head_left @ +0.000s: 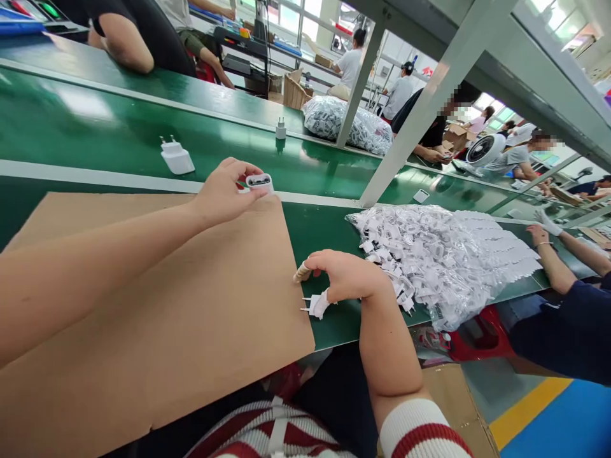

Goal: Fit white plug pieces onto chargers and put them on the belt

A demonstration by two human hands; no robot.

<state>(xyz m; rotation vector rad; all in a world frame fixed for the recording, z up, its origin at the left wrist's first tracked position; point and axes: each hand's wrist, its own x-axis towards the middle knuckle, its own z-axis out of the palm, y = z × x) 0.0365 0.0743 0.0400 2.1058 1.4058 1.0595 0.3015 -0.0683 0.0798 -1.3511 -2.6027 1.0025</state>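
My left hand (pixel 229 187) is closed on a white charger housing (pixel 260 183), held between thumb and fingers with its slotted end face showing. It is over the far right corner of a brown cardboard sheet (pixel 157 305). My right hand (pixel 346 275) is curled at the sheet's right edge, its thumb against a white two-pin plug piece (pixel 317 305) whose pins point left. A tan cover wraps one fingertip. Some right fingers are hidden behind the hand. To its right lies a clear bag (pixel 429 261) full of white plug parts.
On the green conveyor belt stand a white charger (pixel 176 156), a smaller one (pixel 280 129) and a flat white piece (pixel 421 195). Another filled bag (pixel 348 121) rests beyond. Slanting metal posts (pixel 424 95) rise ahead. Co-workers sit across and at right, one with a gloved hand (pixel 548 222).
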